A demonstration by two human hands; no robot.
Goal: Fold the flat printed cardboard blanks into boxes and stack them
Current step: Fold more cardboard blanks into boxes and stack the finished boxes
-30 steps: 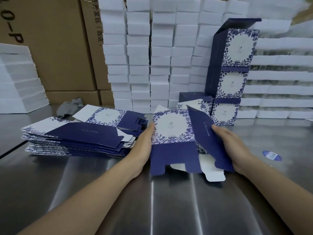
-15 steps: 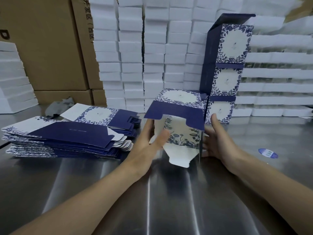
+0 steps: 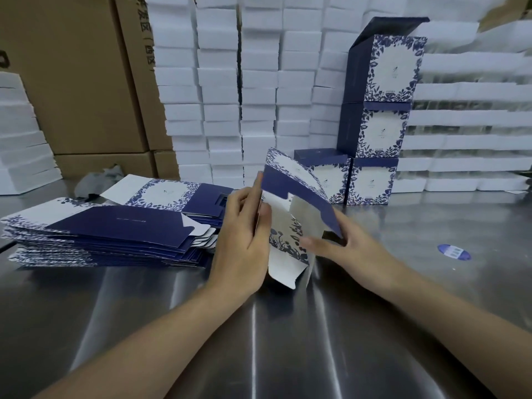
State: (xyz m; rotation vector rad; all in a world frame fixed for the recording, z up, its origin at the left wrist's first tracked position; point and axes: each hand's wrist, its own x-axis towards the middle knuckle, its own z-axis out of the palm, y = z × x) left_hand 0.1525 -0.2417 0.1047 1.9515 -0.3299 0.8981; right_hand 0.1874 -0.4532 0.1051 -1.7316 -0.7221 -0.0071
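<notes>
A half-opened blue and white floral box blank [image 3: 290, 214] stands tilted on the steel table [image 3: 288, 326], its bottom flaps toward me. My left hand [image 3: 244, 234] holds its left wall, thumb on the inner side. My right hand [image 3: 342, 243] is at the right side, fingers reaching in against the flaps and blurred. A pile of flat blanks [image 3: 100, 228] lies to the left. A stack of three folded boxes [image 3: 374, 125] stands behind, with one more folded box [image 3: 325, 174] beside its base.
White foam blocks [image 3: 230, 90] are stacked in a wall at the back and right. Brown cartons [image 3: 72, 73] stand at the back left. A blue sticker [image 3: 454, 251] lies on the table at the right. A crumpled grey bag [image 3: 98, 180] sits behind the blank pile.
The blank went from nearly flat to opened into a tube and tipped up. My right hand moved from its outer panel in to the bottom flaps.
</notes>
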